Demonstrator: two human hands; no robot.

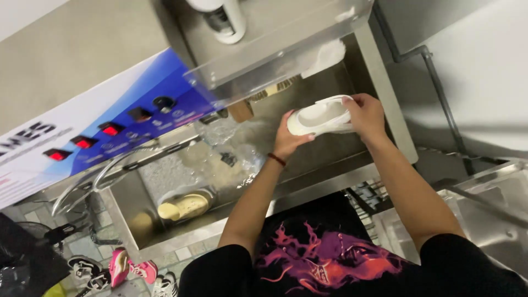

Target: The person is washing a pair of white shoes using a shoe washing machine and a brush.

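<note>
A white shoe (322,116) is held up over the metal sink (330,165) — both hands are on it. The fingers of the left hand (289,140) are wrapped under its end, and the fingers of the right hand (366,115) are clamped on its other end. A yellow shoe (184,206) is seen lower in the sink — well apart.

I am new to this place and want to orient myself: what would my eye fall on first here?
First, the white shoe held by both hands, left hand and right hand, over the steel sink at centre. Next, the blue control panel with glowing red buttons on the left, and pink sneakers on the floor, bottom left.
</note>
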